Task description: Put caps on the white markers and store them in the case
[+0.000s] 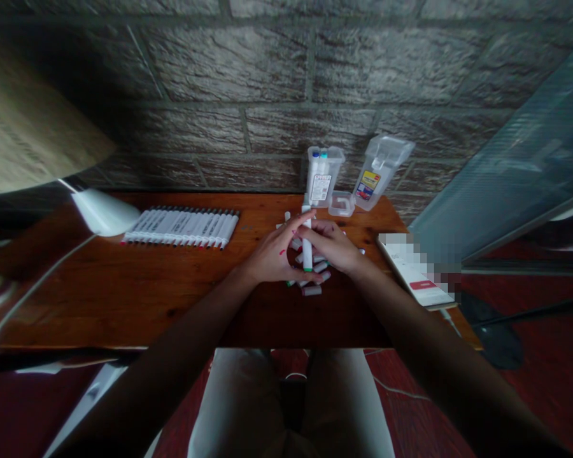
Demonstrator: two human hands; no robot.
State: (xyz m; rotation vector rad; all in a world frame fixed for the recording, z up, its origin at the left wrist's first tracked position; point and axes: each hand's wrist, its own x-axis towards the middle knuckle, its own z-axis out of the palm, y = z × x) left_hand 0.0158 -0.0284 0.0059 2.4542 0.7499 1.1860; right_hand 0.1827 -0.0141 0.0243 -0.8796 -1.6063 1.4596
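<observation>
A white marker (307, 253) with a green lower end stands nearly upright between my hands, above the table. My left hand (272, 254) spans its length, forefinger at the top and thumb by the green end; red marks show on the skin. From the other side, my right hand (337, 245) pinches the marker's middle, its fingertips partly hidden behind it. Beneath both hands lies a loose pile of short white pieces that look like marker caps (312, 291), some with green ends. To the left, many white markers (186, 228) lie side by side in a row.
Against the brick wall stand a clear plastic case (332, 175) holding a few markers and another clear case (382, 168) with a yellow label. A small clear lid (342, 203) lies between them. A lamp (102, 213) stands left, a white box-like item (413, 267) right.
</observation>
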